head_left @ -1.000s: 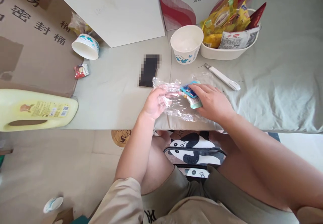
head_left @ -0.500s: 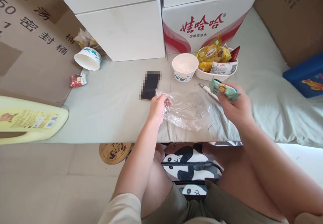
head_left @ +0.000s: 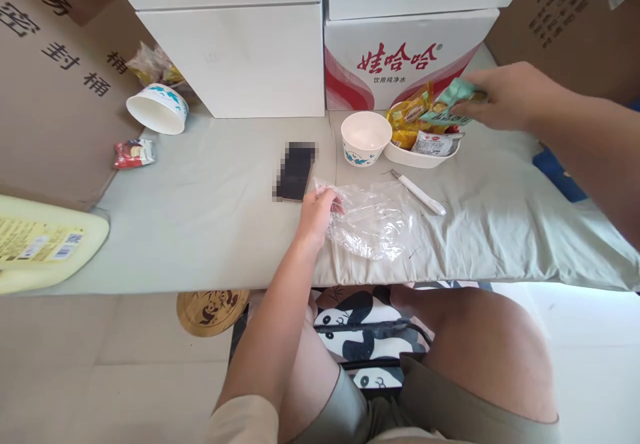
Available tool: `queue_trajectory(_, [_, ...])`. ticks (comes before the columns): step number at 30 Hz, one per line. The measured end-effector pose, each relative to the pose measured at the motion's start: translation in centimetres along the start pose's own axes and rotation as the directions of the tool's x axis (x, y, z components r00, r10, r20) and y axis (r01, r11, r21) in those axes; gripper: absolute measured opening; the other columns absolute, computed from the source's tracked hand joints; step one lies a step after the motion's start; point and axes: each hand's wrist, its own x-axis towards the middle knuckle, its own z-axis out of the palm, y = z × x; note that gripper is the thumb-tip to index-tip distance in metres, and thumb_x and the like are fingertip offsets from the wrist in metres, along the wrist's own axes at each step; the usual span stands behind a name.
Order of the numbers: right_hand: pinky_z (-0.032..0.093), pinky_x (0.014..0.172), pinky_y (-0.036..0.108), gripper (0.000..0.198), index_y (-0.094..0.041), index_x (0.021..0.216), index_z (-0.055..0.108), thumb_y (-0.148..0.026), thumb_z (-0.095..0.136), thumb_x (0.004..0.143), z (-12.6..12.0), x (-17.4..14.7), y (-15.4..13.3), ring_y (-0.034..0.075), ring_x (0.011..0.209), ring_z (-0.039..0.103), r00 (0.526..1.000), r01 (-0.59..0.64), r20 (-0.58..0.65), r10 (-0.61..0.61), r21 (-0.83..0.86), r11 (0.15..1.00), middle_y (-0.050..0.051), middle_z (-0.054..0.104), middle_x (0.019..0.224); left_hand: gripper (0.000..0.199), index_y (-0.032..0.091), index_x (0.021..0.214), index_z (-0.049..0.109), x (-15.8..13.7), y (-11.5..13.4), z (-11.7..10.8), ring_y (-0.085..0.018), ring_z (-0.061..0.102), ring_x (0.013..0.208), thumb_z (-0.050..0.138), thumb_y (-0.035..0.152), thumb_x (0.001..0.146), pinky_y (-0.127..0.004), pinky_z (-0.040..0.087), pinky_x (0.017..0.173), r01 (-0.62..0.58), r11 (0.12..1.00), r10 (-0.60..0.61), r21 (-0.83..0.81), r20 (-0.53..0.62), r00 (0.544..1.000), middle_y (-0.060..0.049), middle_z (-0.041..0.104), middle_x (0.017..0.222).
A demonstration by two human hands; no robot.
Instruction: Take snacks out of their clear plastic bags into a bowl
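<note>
My left hand (head_left: 320, 209) is closed on the near-left edge of a clear plastic bag (head_left: 375, 227) that lies crumpled on the cloth. My right hand (head_left: 500, 95) pinches a light green snack packet (head_left: 455, 101) just above an oval white bowl (head_left: 423, 157). Yellow packets (head_left: 410, 114) and a white-grey packet (head_left: 434, 144) fill that bowl. Beside it on the left stands a round paper bowl (head_left: 367, 139) with blue leaf prints. A white pen-like tool (head_left: 420, 193) with a thin metal tip rests on the cloth right of the bag.
A dark phone (head_left: 296, 172), partly pixelated, lies left of the bag. White cartons (head_left: 270, 64) wall off the back. On the left are a tipped paper bowl (head_left: 160, 111), a red packet (head_left: 134, 154) and a yellow jug (head_left: 50, 244). The cloth's front edge drops near my knees.
My right hand has carried the green packet up and away from me, from beside the white tool to over the oval bowl. My left hand stays on the bag. The view has shifted slightly.
</note>
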Motion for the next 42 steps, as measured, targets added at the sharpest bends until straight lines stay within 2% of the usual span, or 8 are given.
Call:
queue_trajectory(8, [0.044,0.079,0.038,0.033,-0.01,0.11,0.076,-0.027,0.075,0.082,1.6,4.5,-2.8,0.023,0.099,0.069,0.958,0.073,0.278,-0.067,-0.012,0.997,0.012,0.077,0.11,0.016,0.019,0.055,0.056,0.0,0.3,0.6,-0.011,0.053,0.055,0.054,0.022,0.07,-0.026,0.04,0.059,0.023,1.0,-0.022,-0.009,0.016,1.0,0.001,0.053,0.057])
queue_trajectory(13, [0.038,0.08,0.043,0.041,0.0,0.068,0.064,-0.034,0.05,0.087,2.8,6.1,-3.5,0.025,0.122,0.061,0.926,0.059,0.377,-0.027,-0.073,0.996,0.018,0.067,0.131,0.017,0.019,0.054,0.056,0.2,0.2,0.5,-0.011,0.053,0.056,0.053,0.02,0.07,-0.026,0.041,0.06,0.021,1.0,-0.021,0.008,0.02,1.0,0.001,0.053,0.056])
queue_trajectory(16, [0.036,0.081,0.043,0.045,-0.001,0.063,0.06,-0.034,0.045,0.088,3.4,6.2,-3.5,0.024,0.128,0.057,0.946,0.112,0.312,-0.088,-0.062,0.992,0.02,0.063,0.137,0.017,0.019,0.054,0.056,0.2,0.1,0.4,-0.012,0.053,0.056,0.053,0.02,0.07,-0.026,0.041,0.06,0.005,1.0,-0.006,0.01,0.023,1.0,0.001,0.053,0.056])
queue_trajectory(20, [0.038,0.076,0.037,0.033,-0.002,0.095,0.074,-0.032,0.065,0.083,3.3,5.3,-3.2,0.024,0.112,0.067,0.956,0.192,0.24,-0.167,-0.086,0.978,0.019,0.072,0.124,0.016,0.019,0.055,0.056,0.2,0.1,0.5,-0.011,0.053,0.056,0.053,0.02,0.071,-0.026,0.042,0.061,-0.016,1.0,0.016,0.011,0.034,0.999,0.001,0.054,0.057])
queue_trajectory(27, [0.039,0.072,0.037,0.036,-0.007,0.111,0.074,-0.026,0.073,0.08,3.2,3.9,-3.9,0.021,0.09,0.069,0.961,0.109,0.269,-0.071,-0.13,0.986,0.013,0.077,0.103,0.016,0.019,0.054,0.055,0.3,0.0,0.7,-0.011,0.052,0.055,0.054,0.021,0.07,-0.026,0.041,0.059,-0.004,1.0,0.003,0.01,0.021,1.0,0.001,0.053,0.057])
queue_trajectory(32, [0.04,0.073,0.039,0.04,-0.007,0.117,0.072,-0.028,0.07,0.082,0.8,3.0,-4.0,0.026,0.103,0.068,0.983,0.06,0.176,-0.048,-0.06,0.996,0.016,0.075,0.111,0.016,0.02,0.054,0.055,0.2,-0.1,0.6,-0.012,0.052,0.055,0.054,0.022,0.069,-0.026,0.039,0.058,-0.014,1.0,0.014,0.014,0.018,1.0,0.001,0.053,0.056])
queue_trajectory(38, [0.038,0.078,0.044,0.051,-0.002,0.122,0.068,-0.036,0.057,0.086,-2.7,2.6,-2.4,0.029,0.12,0.062,0.989,-0.139,-0.047,0.138,-0.009,0.99,0.012,0.072,0.122,0.016,0.02,0.053,0.055,0.3,-0.1,0.3,-0.011,0.052,0.054,0.054,0.022,0.069,-0.027,0.042,0.06,-0.023,1.0,0.023,0.006,0.025,0.999,0.001,0.054,0.056])
queue_trajectory(42, [0.041,0.078,0.039,0.041,-0.009,0.121,0.072,-0.026,0.067,0.085,-1.8,3.1,-2.7,0.027,0.114,0.066,1.0,0.026,0.017,-0.025,-0.068,0.997,0.011,0.075,0.119,0.016,0.02,0.053,0.056,0.4,0.0,0.5,-0.012,0.053,0.055,0.054,0.023,0.068,-0.027,0.042,0.06,-0.013,1.0,0.013,0.004,0.022,1.0,0.001,0.054,0.055])
